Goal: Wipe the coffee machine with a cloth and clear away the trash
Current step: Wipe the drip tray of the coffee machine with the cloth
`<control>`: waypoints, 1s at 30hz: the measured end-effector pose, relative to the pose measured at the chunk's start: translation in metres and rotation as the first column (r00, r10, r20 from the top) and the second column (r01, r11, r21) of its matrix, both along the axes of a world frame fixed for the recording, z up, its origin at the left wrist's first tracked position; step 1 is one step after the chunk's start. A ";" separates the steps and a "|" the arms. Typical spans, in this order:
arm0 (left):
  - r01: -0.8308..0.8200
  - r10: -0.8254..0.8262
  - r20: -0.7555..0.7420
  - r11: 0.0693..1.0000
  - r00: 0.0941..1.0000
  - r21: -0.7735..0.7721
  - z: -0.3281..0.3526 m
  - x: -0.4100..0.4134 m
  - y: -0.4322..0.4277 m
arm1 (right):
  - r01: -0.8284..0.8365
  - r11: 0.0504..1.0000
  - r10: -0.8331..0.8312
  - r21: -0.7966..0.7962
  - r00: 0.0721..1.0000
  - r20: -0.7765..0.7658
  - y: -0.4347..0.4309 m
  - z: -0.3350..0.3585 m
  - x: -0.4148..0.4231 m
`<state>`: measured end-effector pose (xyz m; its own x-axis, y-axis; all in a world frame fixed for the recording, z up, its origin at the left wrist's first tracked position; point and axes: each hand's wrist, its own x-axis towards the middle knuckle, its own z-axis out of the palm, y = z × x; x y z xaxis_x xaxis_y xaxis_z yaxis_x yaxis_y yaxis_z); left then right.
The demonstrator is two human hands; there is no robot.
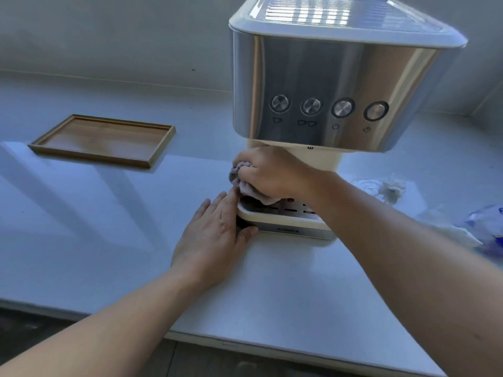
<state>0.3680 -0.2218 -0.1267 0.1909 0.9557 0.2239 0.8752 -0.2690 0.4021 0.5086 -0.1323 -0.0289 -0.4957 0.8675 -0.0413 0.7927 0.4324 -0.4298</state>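
A steel and cream coffee machine (326, 91) stands on the white counter, with several round buttons on its front. My right hand (272, 172) grips a bunched pinkish cloth (239, 178) under the machine's head, just above the left end of the drip tray (283, 216). Flat against the left side of the machine's base lies my left hand (215, 235), fingers straight and thumb on the front corner. Crumpled white paper trash (381, 189) lies to the right of the machine, behind my right forearm.
An empty wooden tray (103, 140) lies on the counter (109, 213) to the left. A blue and clear plastic wrapper (487, 227) and a white tissue (457, 232) sit at the right edge. The counter's front edge runs below my forearms.
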 end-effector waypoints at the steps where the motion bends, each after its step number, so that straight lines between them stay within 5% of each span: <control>1: -0.001 0.001 -0.002 1.000 1.000 -0.004 0.000 0.000 0.000 | 0.002 1.000 -0.002 -0.022 1.000 -0.024 -0.001 0.001 0.010; 8: -0.013 0.013 0.002 1.000 1.000 -0.006 -0.003 -0.001 -0.001 | 0.152 0.987 -0.158 -0.045 0.970 -0.184 -0.051 -0.009 0.102; 13: -0.012 0.012 0.000 1.000 1.000 -0.007 -0.004 0.001 0.000 | 0.145 0.970 -0.096 0.192 0.964 -0.246 -0.069 -0.028 0.073; 17: -0.007 0.007 -0.006 1.000 1.000 -0.005 -0.003 -0.002 0.000 | -0.054 0.972 0.081 0.230 0.991 -0.111 -0.066 -0.028 0.044; 25: -0.016 0.016 0.005 1.000 1.000 -0.024 -0.002 0.000 -0.002 | 0.170 0.934 -0.144 0.315 0.984 -0.104 -0.080 -0.034 0.085; 30: 0.002 -0.002 0.005 1.000 1.000 -0.024 -0.002 -0.001 -0.002 | -0.141 0.941 0.158 0.309 0.987 -0.033 -0.068 -0.032 0.036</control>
<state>0.3674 -0.2233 -0.1284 0.1914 0.9606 0.2015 0.8728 -0.2605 0.4127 0.5444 -0.2002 -0.0606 -0.6144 0.7499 0.2453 0.6872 0.6614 -0.3007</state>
